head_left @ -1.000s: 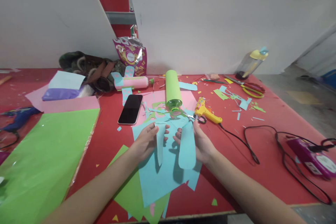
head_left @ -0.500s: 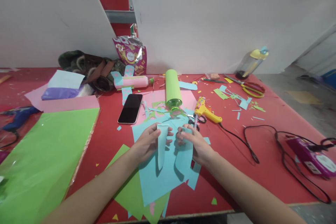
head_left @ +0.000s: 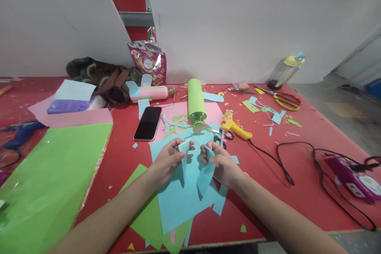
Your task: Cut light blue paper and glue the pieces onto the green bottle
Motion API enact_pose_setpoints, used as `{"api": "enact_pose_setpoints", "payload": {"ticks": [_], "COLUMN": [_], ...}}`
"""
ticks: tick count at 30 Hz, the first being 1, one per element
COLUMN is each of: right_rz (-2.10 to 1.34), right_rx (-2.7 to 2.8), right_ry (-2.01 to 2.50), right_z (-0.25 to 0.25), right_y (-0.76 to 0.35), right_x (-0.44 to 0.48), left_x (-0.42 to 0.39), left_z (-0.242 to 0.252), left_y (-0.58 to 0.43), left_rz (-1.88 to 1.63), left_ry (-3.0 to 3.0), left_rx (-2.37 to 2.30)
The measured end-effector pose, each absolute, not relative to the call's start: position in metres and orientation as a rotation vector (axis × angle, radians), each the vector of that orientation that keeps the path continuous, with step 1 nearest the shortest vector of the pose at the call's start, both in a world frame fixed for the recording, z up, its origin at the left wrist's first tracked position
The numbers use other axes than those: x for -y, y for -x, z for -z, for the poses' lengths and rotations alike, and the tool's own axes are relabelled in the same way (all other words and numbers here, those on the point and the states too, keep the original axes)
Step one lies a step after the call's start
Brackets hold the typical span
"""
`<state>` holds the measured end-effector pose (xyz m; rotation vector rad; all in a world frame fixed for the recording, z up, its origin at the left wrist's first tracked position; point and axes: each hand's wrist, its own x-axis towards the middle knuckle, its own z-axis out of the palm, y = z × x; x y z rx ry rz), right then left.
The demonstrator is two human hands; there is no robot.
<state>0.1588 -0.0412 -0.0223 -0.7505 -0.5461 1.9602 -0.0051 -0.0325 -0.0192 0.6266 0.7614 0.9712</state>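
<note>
Two bare hands work with light blue paper above a red bench (head_left: 256, 202), toward the middle of its near edge. The left hand (head_left: 166, 162) pinches a narrow, folded blue strip (head_left: 185, 155) between thumb and fingers, its pointed end hanging down. The right hand (head_left: 228, 164) pinches a curved blue piece (head_left: 206, 178) the same way, its lower end hanging toward the near edge. The two pieces are close together but apart, both over a large blue sheet (head_left: 178, 214) that partly covers a green sheet (head_left: 149, 222) reaching the bench's near edge.

Beyond the hands, a green-wrapped bottle (head_left: 195, 95) lies on its side, its neck toward the near edge. To its right is a yellow glue gun (head_left: 239, 130), with black-handled scissors (head_left: 228, 135) partly hidden beside it; to its left lies a dark-screened phone (head_left: 148, 124). Near the far edge, a pink bottle (head_left: 153, 93) lies in front of an upright purple snack bag (head_left: 150, 61). A clear bottle with a yellow lid (head_left: 285, 73) stands by the far right corner, and a purple power strip (head_left: 354, 178) sits along the right edge
</note>
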Motion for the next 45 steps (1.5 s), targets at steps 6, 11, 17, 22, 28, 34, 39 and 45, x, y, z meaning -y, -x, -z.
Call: {"api": "enact_pose_setpoints", "payload": {"ticks": [6, 11, 17, 22, 28, 34, 39, 45], "right_rz": [-1.791, -1.571, -1.412, -1.36, -1.265, -1.176, -1.15, -1.107], "right_rx": [0.824, 1.074, 1.162, 1.152, 1.268, 1.371, 1.399, 1.439], "right_ry": [0.809, 0.814, 0.835, 0.83, 0.761, 0.738, 0.725, 0.731], "right_z": [0.019, 0.019, 0.023, 0.022, 0.026, 0.028, 0.028, 0.032], "right_y": [-0.161, -0.162, -0.157, -0.151, -0.149, -0.149, -0.149, -0.149], "right_x": [0.04, 0.041, 0.047, 0.052, 0.052, 0.052, 0.052, 0.052], "left_x": [0.034, 0.034, 0.038, 0.043, 0.046, 0.047, 0.047, 0.048], "left_z": [0.023, 0.027, 0.027, 0.028, 0.033, 0.035, 0.035, 0.037], "left_y": [0.005, 0.005, 0.005, 0.005, 0.005, 0.005, 0.004, 0.004], "left_rz": [-1.009, -1.07, -1.127, -1.139, -1.163, -1.183, -1.177, -1.182], "left_ry": [-0.757, -0.874, -1.094, -1.252, -1.403, -1.428, -1.418, -1.42], "left_rx": [-0.776, -0.745, -0.769, -0.823, -0.831, -0.84, -0.855, -0.85]}}
